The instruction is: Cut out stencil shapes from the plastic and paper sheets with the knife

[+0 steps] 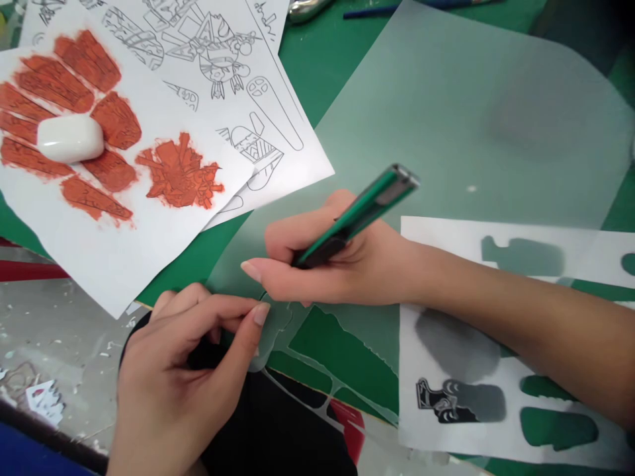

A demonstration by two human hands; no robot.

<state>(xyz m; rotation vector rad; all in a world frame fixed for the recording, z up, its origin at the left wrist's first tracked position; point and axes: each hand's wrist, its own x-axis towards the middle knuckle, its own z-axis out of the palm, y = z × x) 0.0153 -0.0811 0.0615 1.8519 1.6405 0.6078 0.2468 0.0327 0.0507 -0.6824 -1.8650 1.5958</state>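
My right hand point(347, 264) is closed around a green and black utility knife point(364, 211); its blade tip is hidden behind my fingers. Under that hand lies a large translucent plastic sheet point(417, 132), with cut openings and thin strips along its near edge. My left hand point(178, 370) pinches a small rounded part of the plastic point(272, 330) between thumb and forefinger, close to the fingertips of my right hand. I cannot tell whether that part is still joined to the sheet.
A white rounded object point(71, 137) sits on a paper with orange-red shapes point(99, 264). Beneath it is a line-drawing sheet point(297, 165). White paper with cut-out shapes point(421, 231) lies right, under my forearm. The green table point(342, 53) ends above a scrap-strewn floor point(84, 344).
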